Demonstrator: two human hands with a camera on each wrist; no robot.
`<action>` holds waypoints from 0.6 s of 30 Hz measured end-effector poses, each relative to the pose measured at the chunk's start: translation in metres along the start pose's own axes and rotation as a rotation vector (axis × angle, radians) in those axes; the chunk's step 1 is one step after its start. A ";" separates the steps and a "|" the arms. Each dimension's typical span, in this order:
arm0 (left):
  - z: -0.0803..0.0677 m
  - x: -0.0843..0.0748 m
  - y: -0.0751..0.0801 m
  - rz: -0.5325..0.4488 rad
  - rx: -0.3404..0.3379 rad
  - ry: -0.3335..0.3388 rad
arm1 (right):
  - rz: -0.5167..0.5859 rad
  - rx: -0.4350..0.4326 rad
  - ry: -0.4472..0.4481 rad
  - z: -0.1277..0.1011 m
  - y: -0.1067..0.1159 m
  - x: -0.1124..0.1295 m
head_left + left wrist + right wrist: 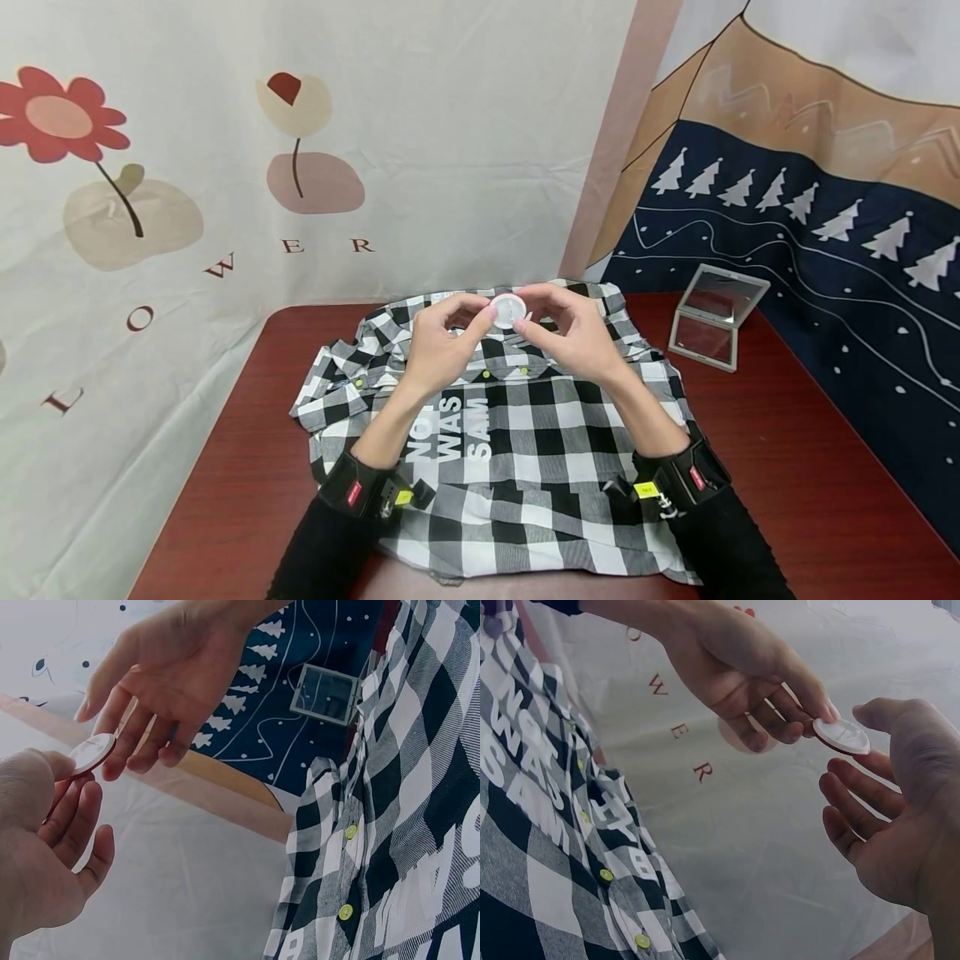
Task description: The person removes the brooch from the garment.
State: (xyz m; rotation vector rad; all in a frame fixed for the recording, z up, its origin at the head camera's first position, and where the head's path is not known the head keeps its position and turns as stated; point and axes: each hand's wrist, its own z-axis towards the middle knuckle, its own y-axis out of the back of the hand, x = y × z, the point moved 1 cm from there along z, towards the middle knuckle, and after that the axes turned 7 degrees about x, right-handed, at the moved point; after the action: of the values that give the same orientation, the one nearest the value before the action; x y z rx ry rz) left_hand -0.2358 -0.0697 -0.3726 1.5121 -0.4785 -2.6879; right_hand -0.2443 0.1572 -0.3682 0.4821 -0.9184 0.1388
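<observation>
A small round white disc (509, 311) with a red edge is held up over a black-and-white checked shirt (555, 425). My left hand (444, 340) pinches it between thumb and fingers, as the left wrist view shows with the disc (91, 754) tilted. On the other side, my right hand (573, 333) has its index fingertip at the disc's edge. In the right wrist view the thumb of that right hand (907, 802) stands apart from the disc (841, 736), and its other fingers are loosely spread. The shirt lies spread out, with yellow-green buttons (606, 875) and white lettering (448, 429).
A square folding mirror (705, 343) stands opened on the dark red table (780, 475), right of the shirt. Behind the table hang a pale cloth with flowers (450, 167) and a navy cloth with white trees (795, 250).
</observation>
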 end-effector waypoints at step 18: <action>-0.003 -0.003 -0.004 0.014 0.000 -0.020 | -0.021 -0.052 -0.022 -0.001 -0.005 -0.001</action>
State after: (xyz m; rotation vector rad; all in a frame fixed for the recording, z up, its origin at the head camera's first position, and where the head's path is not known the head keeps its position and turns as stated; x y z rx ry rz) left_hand -0.2315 -0.0661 -0.3726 1.4773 -0.4879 -2.6957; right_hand -0.2425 0.1534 -0.3711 0.4452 -0.9362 0.0904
